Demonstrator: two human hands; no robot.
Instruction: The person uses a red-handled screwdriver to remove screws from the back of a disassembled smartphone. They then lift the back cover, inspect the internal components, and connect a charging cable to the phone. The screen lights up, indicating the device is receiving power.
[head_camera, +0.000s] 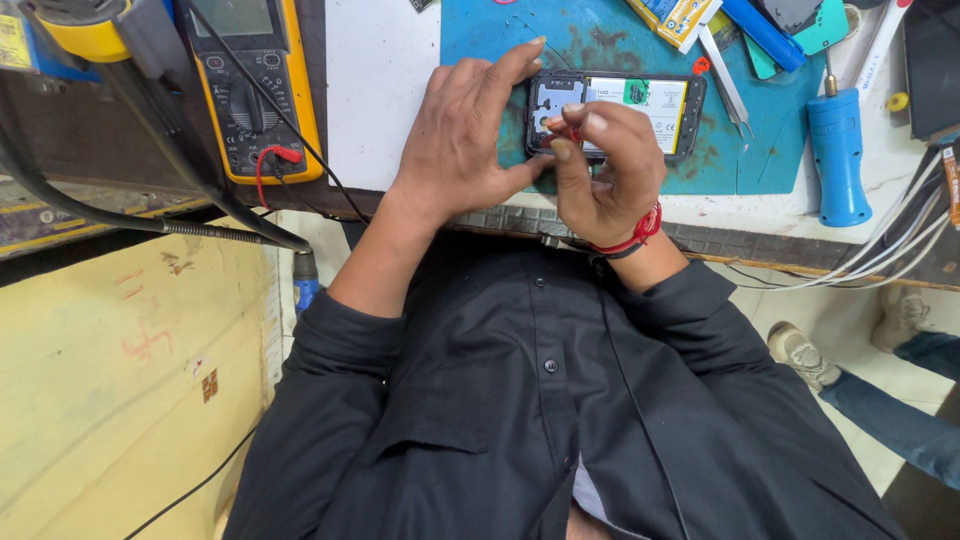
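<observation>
Opened phone (640, 110) lies back-off on teal mat (760, 150) on table (380, 90), long axis running left-right. Left hand (462, 135) spread over phone's left end, thumb and forefinger bracing case edge. Right hand (600, 165) nearer, grip pinching small red piece (572, 131) over camera end. Yellow multimeter (250, 85) well left; blue screwdriver (838, 150) right.

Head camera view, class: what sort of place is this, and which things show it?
Probably a phone repair bench: an opened phone on a blue work mat, a yellow multimeter, and tweezers.
</observation>
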